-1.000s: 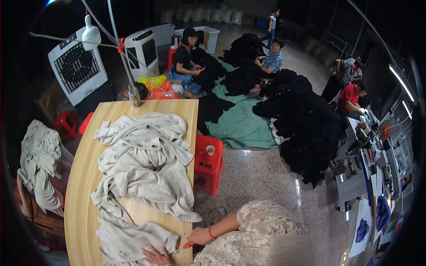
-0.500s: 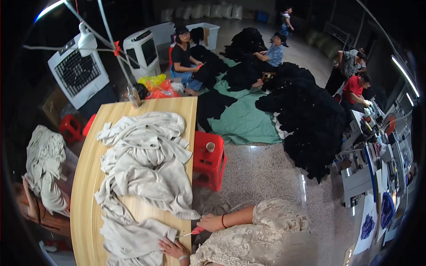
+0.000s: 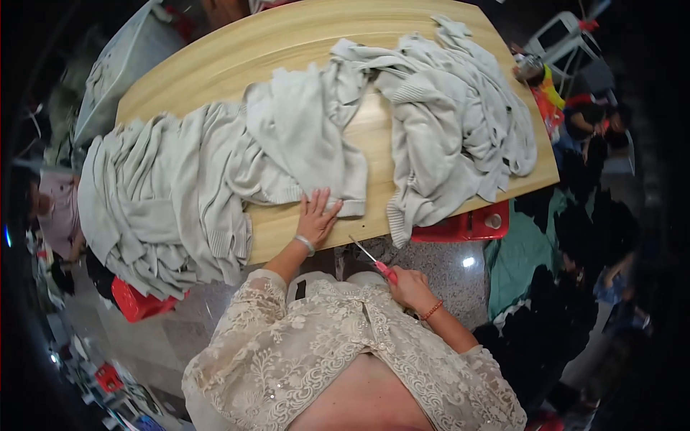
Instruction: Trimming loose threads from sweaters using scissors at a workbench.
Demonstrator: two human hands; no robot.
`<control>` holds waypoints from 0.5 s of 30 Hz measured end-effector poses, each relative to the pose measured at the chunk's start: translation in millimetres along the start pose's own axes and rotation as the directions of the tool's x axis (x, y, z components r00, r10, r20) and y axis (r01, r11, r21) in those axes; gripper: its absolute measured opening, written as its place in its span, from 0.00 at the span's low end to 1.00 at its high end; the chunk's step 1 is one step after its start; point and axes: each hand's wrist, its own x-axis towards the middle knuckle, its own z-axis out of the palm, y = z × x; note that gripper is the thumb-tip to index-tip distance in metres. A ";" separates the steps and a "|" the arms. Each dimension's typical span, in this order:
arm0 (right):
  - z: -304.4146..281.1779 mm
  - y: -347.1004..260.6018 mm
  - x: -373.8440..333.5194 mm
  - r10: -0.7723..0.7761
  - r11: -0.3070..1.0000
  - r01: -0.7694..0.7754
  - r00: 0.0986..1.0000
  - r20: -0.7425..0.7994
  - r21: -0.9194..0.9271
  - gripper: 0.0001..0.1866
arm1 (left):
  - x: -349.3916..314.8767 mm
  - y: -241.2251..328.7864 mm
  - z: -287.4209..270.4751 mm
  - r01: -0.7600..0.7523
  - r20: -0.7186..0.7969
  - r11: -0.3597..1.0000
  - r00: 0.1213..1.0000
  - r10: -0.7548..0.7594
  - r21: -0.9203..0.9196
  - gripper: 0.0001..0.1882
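Observation:
Light grey knitted sweaters lie along the wooden table (image 3: 287,43). My left hand (image 3: 316,218) rests flat with fingers spread at the table's near edge, fingertips touching the ribbed hem of one sweater (image 3: 302,144). To its right, my right hand (image 3: 413,289) is closed around the red handle of slim scissors (image 3: 365,249). Their metal tip points up and left, just over the table edge and apart from the cloth. Fingers hide part of the handle.
More sweaters are heaped on the left (image 3: 158,194) and right (image 3: 460,122) of the table. Beneath its right edge stands a red stool (image 3: 460,226) bearing a cup (image 3: 493,220). Black garments (image 3: 546,337) and a green sheet (image 3: 514,266) cover floor at right. Other people sit nearby.
My view has tipped down and turned to face the table. The scissors were by the sweater's hem beside my left hand; now they are apart from it, to the right.

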 end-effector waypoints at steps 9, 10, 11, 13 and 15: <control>-36.8 -89.5 132.1 -0.190 0.981 0.189 0.931 -0.313 -0.033 0.12 | -4.0 -1.2 5.3 -0.034 -0.017 0.999 0.999 0.033 -0.037 0.27; -41.1 -96.8 142.9 -0.198 0.980 0.197 0.929 -0.311 -0.035 0.12 | -6.4 -5.5 10.1 -0.024 -0.004 1.000 1.000 0.024 -0.013 0.27; -46.2 -100.2 150.4 -0.218 0.976 0.207 0.922 -0.319 -0.067 0.12 | -4.7 -4.9 10.6 -0.030 -0.005 0.999 1.000 0.029 -0.015 0.27; -46.9 -99.5 151.1 -0.240 0.970 0.220 0.925 -0.294 -0.101 0.12 | -4.6 -4.8 12.1 -0.033 -0.015 0.999 0.999 0.032 -0.025 0.27; -42.4 -85.4 127.5 -0.221 0.972 0.197 0.953 -0.207 -0.130 0.12 | -5.9 -2.8 9.3 -0.015 -0.012 0.999 1.000 0.014 -0.032 0.27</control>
